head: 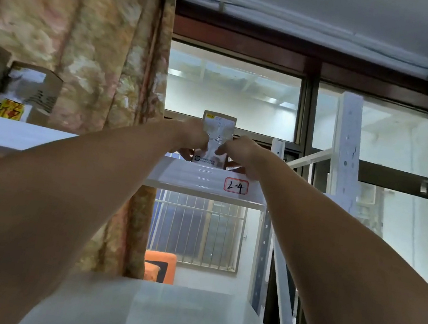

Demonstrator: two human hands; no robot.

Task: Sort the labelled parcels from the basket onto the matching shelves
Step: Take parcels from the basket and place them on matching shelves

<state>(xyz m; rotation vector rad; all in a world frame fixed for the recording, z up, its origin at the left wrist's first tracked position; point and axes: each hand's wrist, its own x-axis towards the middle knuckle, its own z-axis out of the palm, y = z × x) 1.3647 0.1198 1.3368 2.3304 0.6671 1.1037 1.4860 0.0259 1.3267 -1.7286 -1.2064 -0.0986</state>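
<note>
A small brown parcel (218, 123) with a white printed label stands upright on the top white shelf (191, 175), just above the shelf tag reading "2-4" (236, 186). My left hand (193, 136) grips its left edge and my right hand (238, 150) grips its right edge, both arms stretched up. My fingers curl behind the parcel near its lower corners. The basket is out of view.
Two cardboard boxes (31, 94) with labels sit at the left end of the top shelf. A lower white shelf (156, 317) lies below my arms. A floral curtain (88, 32) hangs behind, a window (231, 95) beyond. White rack posts (347, 143) stand at right.
</note>
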